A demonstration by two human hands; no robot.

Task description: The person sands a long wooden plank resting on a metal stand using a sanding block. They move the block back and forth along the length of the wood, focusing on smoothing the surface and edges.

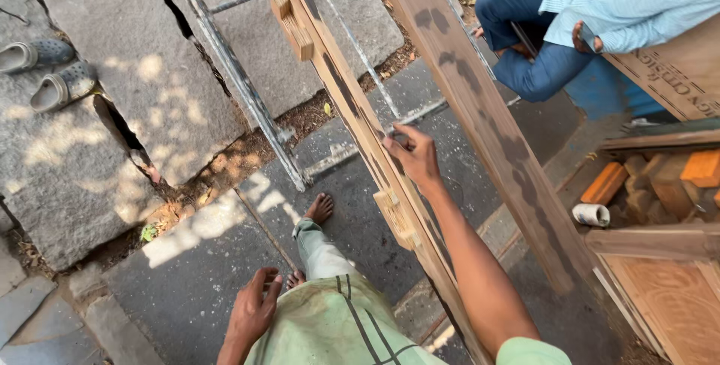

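Closest to me is my left hand (251, 309), fingers loosely spread and holding nothing, resting beside my knee in the pale green trousers (337, 320). My bare foot (321, 207) stands on the dark stone paving (187, 290) ahead of it.

My right hand (412, 155) reaches out along a straight arm and is curled around the edge of the wooden rail (352, 110), which slants away from me with small wooden blocks (397, 219) fixed to its side. Something small and dark may sit under my fingertips; I cannot tell what it is. Just beside the rail runs a wider stained plank (487, 125), blotched with dark patches.

As I judge it, I am steadying the rail with one hand. Any shift of it would call for a firm grip, since it is long and leans over the grey metal bars (240, 80) lying on the ground.

Off to the left a pair of grey sandals (52, 72) sits on the cracked slabs. A seated person (592, 12) in a light blue shirt is well apart at the top right, with orange wood offcuts (604, 183) and a white roll (592, 215) near them
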